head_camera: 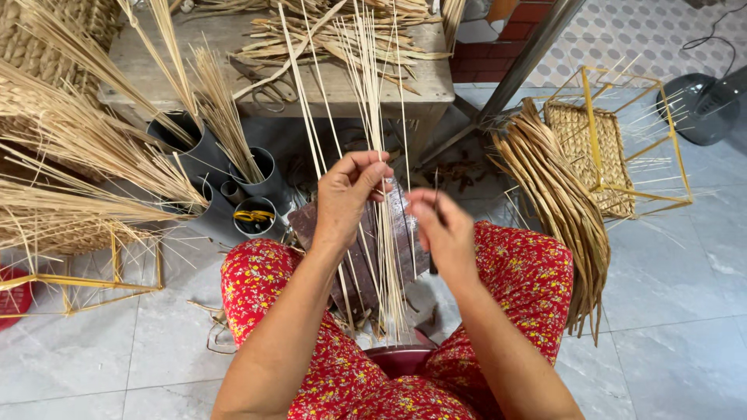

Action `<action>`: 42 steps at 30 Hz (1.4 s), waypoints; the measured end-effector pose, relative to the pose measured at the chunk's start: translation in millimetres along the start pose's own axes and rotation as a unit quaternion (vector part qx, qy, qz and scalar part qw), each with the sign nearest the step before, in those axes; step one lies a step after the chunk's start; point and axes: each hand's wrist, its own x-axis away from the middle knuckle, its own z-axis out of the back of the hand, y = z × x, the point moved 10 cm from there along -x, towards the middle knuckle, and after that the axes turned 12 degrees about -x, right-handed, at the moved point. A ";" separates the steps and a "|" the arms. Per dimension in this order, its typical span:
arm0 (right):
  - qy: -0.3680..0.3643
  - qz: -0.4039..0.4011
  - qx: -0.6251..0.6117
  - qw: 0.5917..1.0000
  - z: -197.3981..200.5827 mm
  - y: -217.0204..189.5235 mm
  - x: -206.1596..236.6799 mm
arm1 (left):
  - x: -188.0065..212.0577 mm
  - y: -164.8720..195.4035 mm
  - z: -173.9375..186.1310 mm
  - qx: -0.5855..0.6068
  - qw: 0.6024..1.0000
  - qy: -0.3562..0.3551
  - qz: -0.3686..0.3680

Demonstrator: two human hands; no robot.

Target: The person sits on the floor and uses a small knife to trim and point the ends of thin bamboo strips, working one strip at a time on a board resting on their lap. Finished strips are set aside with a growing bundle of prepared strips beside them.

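My left hand (348, 194) is closed around a bundle of long thin pale straw stalks (372, 93) that stand upright between my knees and fan out above the fingers. My right hand (441, 225) is beside it, fingers pinched on a single thin dark strand near the bundle. The lower ends of the stalks (389, 311) rest near a dark brown board (311, 222) in front of my legs, which are in red flowered cloth.
Grey pipe holders (261, 183) with straw stand at left, near woven baskets (47, 47). A wooden bench (233, 85) with scissors and reeds lies ahead. A heap of flat dried leaves (564, 210) and a yellow wire frame with woven panel (615, 140) sit right; a fan (704, 105) far right.
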 end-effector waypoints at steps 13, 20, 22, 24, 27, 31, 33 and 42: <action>-0.048 0.030 -0.145 0.988 -35.7 -26.6 -57.5 | 17.7 -9.1 -10.8 -0.021 0.999 -0.033 0.012; -0.012 -0.073 -0.369 0.927 12.1 29.8 -31.3 | 12.7 -5.4 27.5 0.054 0.996 0.061 0.033; -0.024 -0.095 -0.425 0.900 29.2 44.1 -18.2 | 9.8 -1.6 48.9 0.099 0.990 0.102 0.022; 0.021 -0.092 -0.401 0.911 60.3 57.7 -6.7 | 8.5 2.5 63.6 0.139 0.984 0.115 0.004; 0.084 -0.083 -0.384 0.916 104.8 67.5 9.8 | 8.6 10.9 85.9 0.178 0.972 0.150 -0.029; 0.150 -0.017 -0.336 0.930 174.6 44.3 24.1 | 11.4 21.6 119.0 0.214 0.953 0.211 -0.044; 0.212 0.041 -0.263 0.940 227.6 19.8 41.3 | 14.5 24.4 129.0 0.204 0.952 0.227 -0.041; 0.460 0.223 0.149 0.846 443.8 -75.8 164.3 | 21.9 53.1 137.5 0.117 0.952 0.261 -0.107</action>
